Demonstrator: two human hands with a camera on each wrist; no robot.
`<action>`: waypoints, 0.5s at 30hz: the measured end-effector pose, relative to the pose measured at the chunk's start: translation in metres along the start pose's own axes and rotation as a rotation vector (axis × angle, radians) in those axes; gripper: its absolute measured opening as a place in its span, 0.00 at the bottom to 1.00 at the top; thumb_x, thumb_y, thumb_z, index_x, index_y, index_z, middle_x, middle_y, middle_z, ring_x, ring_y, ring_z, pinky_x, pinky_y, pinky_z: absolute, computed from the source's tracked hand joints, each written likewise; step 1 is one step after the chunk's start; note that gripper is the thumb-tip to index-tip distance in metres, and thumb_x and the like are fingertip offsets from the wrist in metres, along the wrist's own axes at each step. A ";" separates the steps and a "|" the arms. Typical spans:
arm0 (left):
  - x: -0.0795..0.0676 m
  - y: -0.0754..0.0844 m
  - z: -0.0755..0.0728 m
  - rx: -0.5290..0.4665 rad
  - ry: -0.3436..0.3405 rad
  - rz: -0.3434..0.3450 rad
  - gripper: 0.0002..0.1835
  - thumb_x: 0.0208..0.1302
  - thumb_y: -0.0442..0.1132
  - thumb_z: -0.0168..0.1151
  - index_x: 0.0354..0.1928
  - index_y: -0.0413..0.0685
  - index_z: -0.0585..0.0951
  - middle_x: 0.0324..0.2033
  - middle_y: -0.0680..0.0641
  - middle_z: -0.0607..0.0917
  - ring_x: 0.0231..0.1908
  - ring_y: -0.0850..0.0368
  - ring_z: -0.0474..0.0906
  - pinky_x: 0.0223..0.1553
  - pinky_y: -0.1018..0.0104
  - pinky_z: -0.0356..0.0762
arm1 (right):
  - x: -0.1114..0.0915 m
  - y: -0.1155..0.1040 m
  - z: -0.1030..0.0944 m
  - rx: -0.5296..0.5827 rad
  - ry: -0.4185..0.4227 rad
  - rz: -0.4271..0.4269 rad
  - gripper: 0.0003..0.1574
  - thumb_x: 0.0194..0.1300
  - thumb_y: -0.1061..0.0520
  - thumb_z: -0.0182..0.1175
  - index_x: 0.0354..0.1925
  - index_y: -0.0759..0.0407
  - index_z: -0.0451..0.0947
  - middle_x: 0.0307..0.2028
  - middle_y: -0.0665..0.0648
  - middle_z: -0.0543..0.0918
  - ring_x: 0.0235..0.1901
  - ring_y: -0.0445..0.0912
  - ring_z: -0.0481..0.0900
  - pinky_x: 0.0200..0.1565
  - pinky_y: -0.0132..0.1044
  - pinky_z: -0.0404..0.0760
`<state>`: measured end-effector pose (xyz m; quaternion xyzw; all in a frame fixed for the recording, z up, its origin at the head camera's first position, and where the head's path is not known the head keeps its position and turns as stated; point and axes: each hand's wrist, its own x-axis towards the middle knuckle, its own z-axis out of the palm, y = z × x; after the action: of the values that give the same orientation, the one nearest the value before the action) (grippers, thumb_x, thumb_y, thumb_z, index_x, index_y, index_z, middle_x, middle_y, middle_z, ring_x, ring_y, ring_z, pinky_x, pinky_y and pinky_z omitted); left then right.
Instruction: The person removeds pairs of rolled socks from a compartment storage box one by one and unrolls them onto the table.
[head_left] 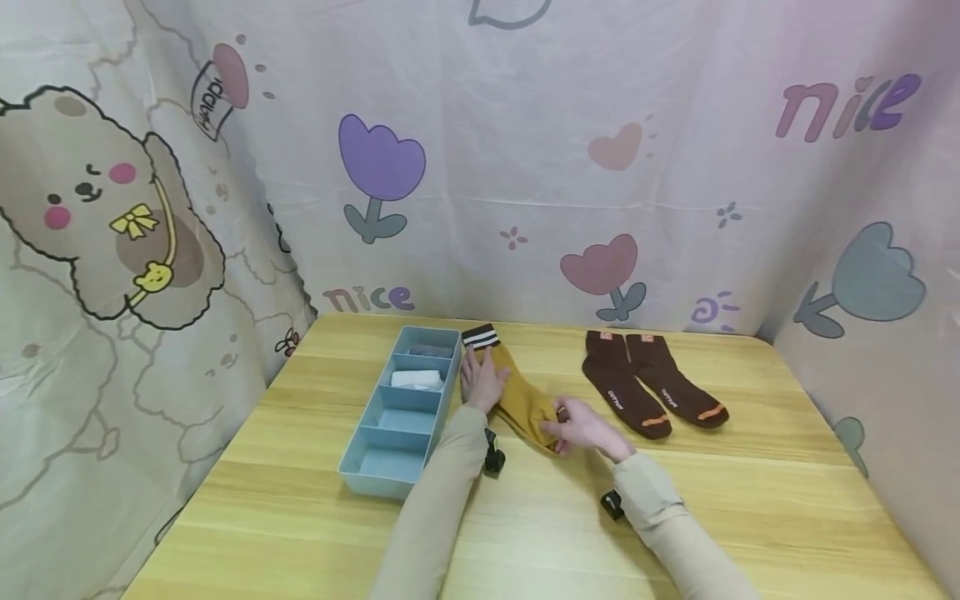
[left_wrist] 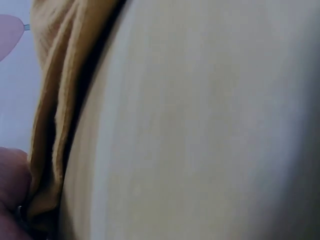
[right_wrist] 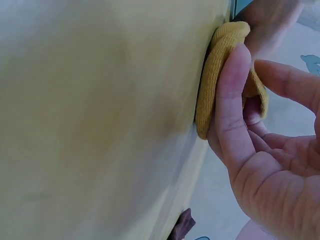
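Note:
A mustard-yellow sock (head_left: 517, 402) with a black, white-striped cuff lies slantwise on the table. In the head view my left hand (head_left: 482, 382) rests on it just below the cuff, fingers extended. My right hand (head_left: 585, 425) is at the toe end, where its thumb and fingers pinch the fabric. Close up in the right wrist view, that yellow fabric (right_wrist: 215, 85) sits bent between the digits of the right hand (right_wrist: 270, 160). Layered folds of yellow fabric (left_wrist: 62, 95) show in the left wrist view; only a bit of the left hand (left_wrist: 12, 190) appears there.
Beside the left hand stands a blue divided box (head_left: 375, 457) with a white bundle (head_left: 417, 380) and a grey bundle (head_left: 431, 351) in separate compartments. Two brown socks (head_left: 624, 387) lie flat to the right. A printed curtain (head_left: 495, 167) hangs behind the wooden table (head_left: 285, 492).

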<state>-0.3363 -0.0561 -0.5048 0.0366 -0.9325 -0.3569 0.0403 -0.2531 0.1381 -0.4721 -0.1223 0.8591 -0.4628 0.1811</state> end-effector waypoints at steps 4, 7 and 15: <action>0.003 -0.001 0.000 -0.029 0.012 -0.015 0.34 0.74 0.47 0.56 0.76 0.43 0.60 0.77 0.28 0.44 0.77 0.31 0.43 0.75 0.36 0.52 | 0.002 -0.002 0.001 0.018 -0.016 0.003 0.19 0.69 0.60 0.61 0.51 0.72 0.68 0.34 0.64 0.83 0.21 0.44 0.82 0.28 0.39 0.87; 0.005 0.000 0.000 -0.050 0.022 -0.007 0.33 0.74 0.46 0.57 0.75 0.40 0.62 0.76 0.26 0.45 0.76 0.29 0.43 0.74 0.36 0.53 | 0.005 -0.003 0.002 0.030 -0.020 0.011 0.18 0.70 0.61 0.60 0.50 0.71 0.68 0.33 0.63 0.82 0.21 0.44 0.82 0.28 0.39 0.87; 0.009 0.003 0.002 -0.105 0.089 0.026 0.30 0.69 0.41 0.64 0.69 0.38 0.68 0.74 0.25 0.52 0.73 0.27 0.48 0.71 0.36 0.60 | 0.009 0.000 0.003 0.035 -0.034 -0.022 0.15 0.69 0.62 0.60 0.47 0.71 0.68 0.31 0.63 0.82 0.20 0.43 0.81 0.28 0.40 0.87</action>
<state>-0.3452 -0.0536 -0.5041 0.0383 -0.9102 -0.4028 0.0885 -0.2601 0.1327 -0.4749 -0.1362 0.8462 -0.4777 0.1928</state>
